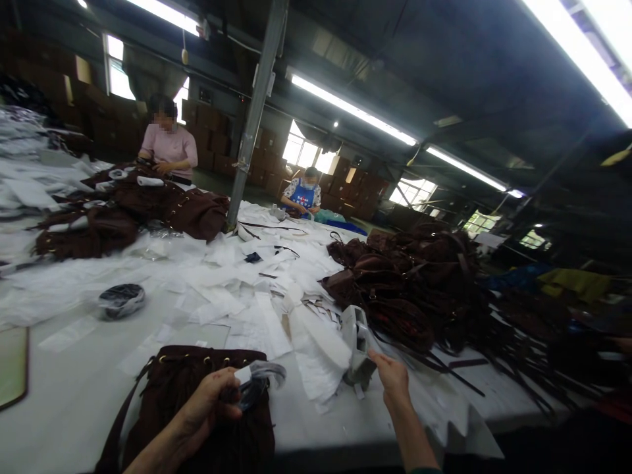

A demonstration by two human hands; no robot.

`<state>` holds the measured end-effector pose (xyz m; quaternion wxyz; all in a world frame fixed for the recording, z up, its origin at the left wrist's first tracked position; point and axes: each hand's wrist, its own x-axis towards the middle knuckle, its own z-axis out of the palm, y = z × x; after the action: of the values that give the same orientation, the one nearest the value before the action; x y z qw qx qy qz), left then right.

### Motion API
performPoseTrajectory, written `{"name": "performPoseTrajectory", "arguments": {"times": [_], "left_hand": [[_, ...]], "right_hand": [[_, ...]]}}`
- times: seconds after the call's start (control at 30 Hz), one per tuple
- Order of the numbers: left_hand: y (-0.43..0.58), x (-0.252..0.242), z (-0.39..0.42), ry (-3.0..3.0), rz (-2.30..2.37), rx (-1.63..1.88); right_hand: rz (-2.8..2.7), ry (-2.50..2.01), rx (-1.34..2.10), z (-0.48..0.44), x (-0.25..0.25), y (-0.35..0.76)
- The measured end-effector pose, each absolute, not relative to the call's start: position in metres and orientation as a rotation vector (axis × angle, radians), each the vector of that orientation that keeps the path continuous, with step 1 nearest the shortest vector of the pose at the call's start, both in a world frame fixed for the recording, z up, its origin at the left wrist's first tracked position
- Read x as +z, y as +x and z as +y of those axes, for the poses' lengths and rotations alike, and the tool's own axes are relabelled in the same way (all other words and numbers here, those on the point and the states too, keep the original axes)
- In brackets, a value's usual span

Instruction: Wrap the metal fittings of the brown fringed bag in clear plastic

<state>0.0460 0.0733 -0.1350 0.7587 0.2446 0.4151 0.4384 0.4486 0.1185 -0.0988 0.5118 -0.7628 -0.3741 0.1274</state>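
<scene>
Workroom: dim, with tube lights (353,109) overhead, bright windows (301,146) and stacked cartons (211,128) along the back.
Tabletop (74,368): pale, heavily strewn with white sheets (316,329); a grey post (259,112) rises at its far part.
Left hand (213,394): fingers closed round a packet (254,387), clear wrap over something dark, with a white patch near the fingertips.
Bag (249,424): dark brown, eyelets along its upper edge, lying on the tabletop right under the left hand and the packet.
Right hand (392,376): fingers drawn together at the near end of a grey dispenser (356,332); whether they pinch anything, I can't tell from where I stand.
Bag heaps: one (405,283) beyond the dispenser to the right, another (192,214) at far left.
Coil (121,301): black, in clear wrap, left of the bag.
Co-workers: one person in a pink top (170,146), another in a blue apron (303,195), both across the tabletop.
</scene>
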Motion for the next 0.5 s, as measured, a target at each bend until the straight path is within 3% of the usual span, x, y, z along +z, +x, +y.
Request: {"name": "performPoseTrajectory", "arguments": {"times": [0.5], "left_hand": [[0.046, -0.139, 0.072, 0.548, 0.906, 0.945]], "right_hand": [[-0.909, -1.964, 0.369, 0.074, -0.143, 0.437]]}}
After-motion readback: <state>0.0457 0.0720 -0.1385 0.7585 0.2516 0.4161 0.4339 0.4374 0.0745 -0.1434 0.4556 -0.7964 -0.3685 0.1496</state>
